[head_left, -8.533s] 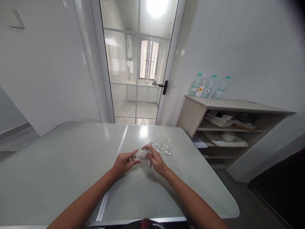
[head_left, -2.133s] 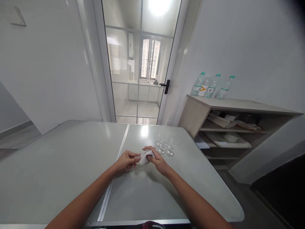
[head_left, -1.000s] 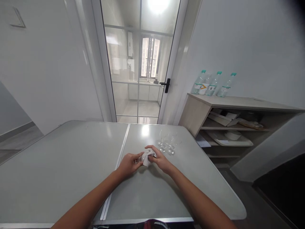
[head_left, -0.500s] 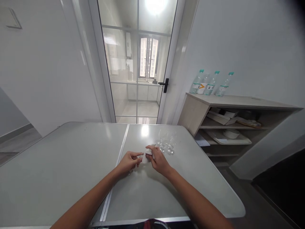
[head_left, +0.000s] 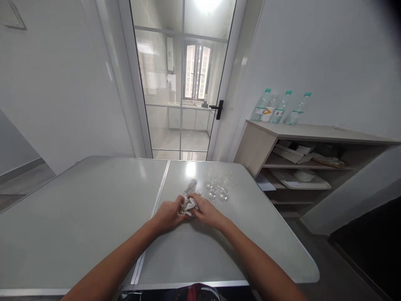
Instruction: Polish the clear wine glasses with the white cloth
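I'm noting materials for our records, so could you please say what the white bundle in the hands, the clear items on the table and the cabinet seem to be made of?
White bundle: probably matte cloth or tissue, given its soft crumples. Clear items: glossy glass or possibly plastic, transparent with glints. Cabinet: likely wood or laminated board, matte, judging by its pale brown panels.

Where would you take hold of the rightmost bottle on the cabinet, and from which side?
I'd grip the rightmost bottle around its body, below the teal cap, probably from the front right. It stands upright with a roughly round body; the wall is behind it and the other bottles are to its left.
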A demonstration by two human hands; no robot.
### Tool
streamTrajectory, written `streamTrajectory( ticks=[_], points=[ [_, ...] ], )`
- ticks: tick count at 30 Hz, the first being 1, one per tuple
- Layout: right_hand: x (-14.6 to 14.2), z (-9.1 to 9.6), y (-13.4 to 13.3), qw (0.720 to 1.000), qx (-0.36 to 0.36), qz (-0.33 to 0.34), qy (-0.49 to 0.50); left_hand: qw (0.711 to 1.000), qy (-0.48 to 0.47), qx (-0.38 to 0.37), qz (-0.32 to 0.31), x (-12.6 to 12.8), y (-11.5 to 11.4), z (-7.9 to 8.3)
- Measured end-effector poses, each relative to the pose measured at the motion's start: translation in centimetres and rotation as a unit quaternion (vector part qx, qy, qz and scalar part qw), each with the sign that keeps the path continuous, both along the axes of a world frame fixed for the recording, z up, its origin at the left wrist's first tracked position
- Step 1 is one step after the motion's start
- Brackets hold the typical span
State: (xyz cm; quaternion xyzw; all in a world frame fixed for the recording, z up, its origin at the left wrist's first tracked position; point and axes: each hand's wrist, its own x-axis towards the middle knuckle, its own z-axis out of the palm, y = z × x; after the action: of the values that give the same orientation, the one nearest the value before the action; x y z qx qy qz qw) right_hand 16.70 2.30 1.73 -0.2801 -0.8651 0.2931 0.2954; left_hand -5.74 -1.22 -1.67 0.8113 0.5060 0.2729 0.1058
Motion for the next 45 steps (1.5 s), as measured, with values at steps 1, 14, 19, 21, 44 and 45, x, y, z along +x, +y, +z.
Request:
streamTrajectory(
  ticks=[1, 14, 19, 21, 44, 45],
  points=[
    [-0.2, 0.1, -0.2, 0.999, -0.038, 0.004, -0.019, 0.998, 0.039, 0.030, -0.032, 0.1, -0.2, -0.1],
    [0.2, 0.1, 0.4, 0.775, -0.596, 0.049, 0.205, 0.989, -0.007, 0.119, -0.086, 0.2, -0.4, 0.8],
    [-0.6, -1.2, 1.2, 0.787, -0.523, -0.048, 0.324, 0.985, -0.170, -0.005, 0.036, 0.8, -0.1, 1.0],
    [-0.4, -1.4, 1.4, 0.836, -0.412, -0.116, 0.343, 0.960, -0.262, -0.063, 0.074, 1.0, 0.2, 1.0],
    [-0.3, 0.0, 0.6, 0.864, -0.455, -0.030, 0.213, 0.974, 0.047, 0.213, -0.061, 0.1, -0.3, 0.0],
    [-0.3, -0.1, 0.7, 0.831, -0.505, -0.031, 0.231, 0.975, 0.039, 0.210, -0.059, 0.2, -0.4, 0.1]
  ],
)
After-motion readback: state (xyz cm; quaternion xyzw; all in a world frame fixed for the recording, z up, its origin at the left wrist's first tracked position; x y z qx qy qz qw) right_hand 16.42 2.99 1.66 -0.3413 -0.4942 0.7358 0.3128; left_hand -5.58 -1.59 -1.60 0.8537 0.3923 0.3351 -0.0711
